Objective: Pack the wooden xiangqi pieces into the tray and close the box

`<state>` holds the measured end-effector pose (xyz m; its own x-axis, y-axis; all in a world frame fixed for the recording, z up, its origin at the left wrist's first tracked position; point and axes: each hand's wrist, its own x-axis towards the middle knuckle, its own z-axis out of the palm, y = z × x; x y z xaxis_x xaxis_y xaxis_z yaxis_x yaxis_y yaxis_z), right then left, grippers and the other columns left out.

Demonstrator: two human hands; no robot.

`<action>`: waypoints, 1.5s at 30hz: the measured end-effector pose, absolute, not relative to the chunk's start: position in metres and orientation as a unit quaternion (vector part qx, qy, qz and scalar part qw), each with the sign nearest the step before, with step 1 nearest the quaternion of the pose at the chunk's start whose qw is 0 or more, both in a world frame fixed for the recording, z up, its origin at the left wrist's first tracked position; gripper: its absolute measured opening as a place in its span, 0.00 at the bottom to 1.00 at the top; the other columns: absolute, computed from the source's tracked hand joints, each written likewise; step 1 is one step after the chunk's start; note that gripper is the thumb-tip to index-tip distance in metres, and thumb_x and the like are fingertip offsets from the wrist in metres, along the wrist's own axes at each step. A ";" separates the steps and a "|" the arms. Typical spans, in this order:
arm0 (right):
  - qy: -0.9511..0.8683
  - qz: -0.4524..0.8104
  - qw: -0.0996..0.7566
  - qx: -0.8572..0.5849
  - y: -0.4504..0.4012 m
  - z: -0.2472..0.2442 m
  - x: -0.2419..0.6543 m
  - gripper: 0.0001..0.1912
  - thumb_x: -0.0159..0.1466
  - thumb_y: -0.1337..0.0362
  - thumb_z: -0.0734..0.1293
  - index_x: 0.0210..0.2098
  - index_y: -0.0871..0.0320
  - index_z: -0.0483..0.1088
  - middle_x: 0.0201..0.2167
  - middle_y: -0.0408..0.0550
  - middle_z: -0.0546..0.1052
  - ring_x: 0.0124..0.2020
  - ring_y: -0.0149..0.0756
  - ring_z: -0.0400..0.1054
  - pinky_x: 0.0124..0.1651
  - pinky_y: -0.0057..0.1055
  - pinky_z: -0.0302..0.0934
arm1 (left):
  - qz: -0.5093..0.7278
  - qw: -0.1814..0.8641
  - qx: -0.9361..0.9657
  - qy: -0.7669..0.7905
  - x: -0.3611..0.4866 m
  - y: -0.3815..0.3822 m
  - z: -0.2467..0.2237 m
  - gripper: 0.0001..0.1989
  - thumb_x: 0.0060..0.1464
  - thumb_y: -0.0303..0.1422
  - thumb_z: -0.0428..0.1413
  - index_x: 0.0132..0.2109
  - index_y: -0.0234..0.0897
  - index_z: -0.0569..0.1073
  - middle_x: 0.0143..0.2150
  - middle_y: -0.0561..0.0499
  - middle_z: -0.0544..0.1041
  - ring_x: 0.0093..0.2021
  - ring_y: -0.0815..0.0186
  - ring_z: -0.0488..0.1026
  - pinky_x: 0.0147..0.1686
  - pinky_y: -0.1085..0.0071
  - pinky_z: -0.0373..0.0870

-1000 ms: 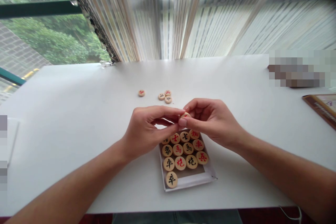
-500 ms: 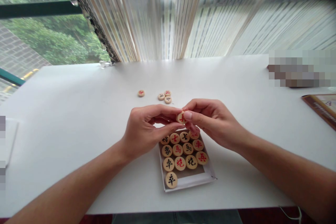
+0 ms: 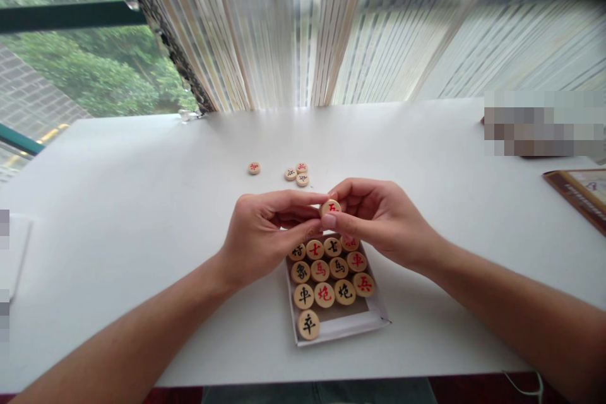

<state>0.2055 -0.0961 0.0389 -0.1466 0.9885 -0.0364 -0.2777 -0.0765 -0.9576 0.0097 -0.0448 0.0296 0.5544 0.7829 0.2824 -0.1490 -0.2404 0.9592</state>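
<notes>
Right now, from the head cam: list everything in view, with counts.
xiangqi pieces in the box: 13, pale wood with red or black characters, in rows
open box: 1, white, on the table below the hands
loose xiangqi pieces: 4, pale wood, on the table beyond the box, three grouped, one apart
held xiangqi piece: 1, pale wood with a red character, above the box
table: 1, white, under all of these
striped curtain: 1, cream and grey, beyond the table
window: 1, green trees outside, far left
framed flat item: 1, brown, at the right edge
left hand: 1, on the held piece
right hand: 1, on the held piece
</notes>
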 end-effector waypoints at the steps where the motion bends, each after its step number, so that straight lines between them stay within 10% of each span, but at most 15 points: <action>1: -0.442 0.613 0.516 -0.403 -0.096 0.039 0.205 0.20 0.48 0.64 0.88 0.32 0.61 0.79 0.25 0.42 0.80 0.22 0.25 0.69 0.23 0.21 0.65 | 0.409 0.569 0.676 0.228 0.010 -0.045 0.029 0.19 0.50 0.24 0.75 0.49 0.35 0.87 0.42 0.47 0.89 0.39 0.62 0.89 0.42 0.77 0.87; 18: -0.485 0.586 0.516 -0.394 -0.101 0.036 0.206 0.15 0.56 0.64 0.85 0.33 0.62 0.78 0.22 0.41 0.76 0.21 0.25 0.65 0.21 0.21 0.56 | 0.439 0.490 0.734 0.168 0.010 -0.045 0.027 0.17 0.54 0.18 0.71 0.50 0.37 0.85 0.41 0.51 0.89 0.39 0.66 0.88 0.42 0.82 0.86; 45: -0.667 0.366 0.528 -0.377 -0.095 0.028 0.215 0.08 0.71 0.70 0.72 0.49 0.58 0.82 0.37 0.50 0.85 0.36 0.34 0.80 0.36 0.29 0.75 | 0.453 0.558 0.669 0.189 0.012 -0.037 0.023 0.11 0.57 0.22 0.70 0.47 0.35 0.85 0.42 0.48 0.88 0.37 0.66 0.87 0.40 0.75 0.88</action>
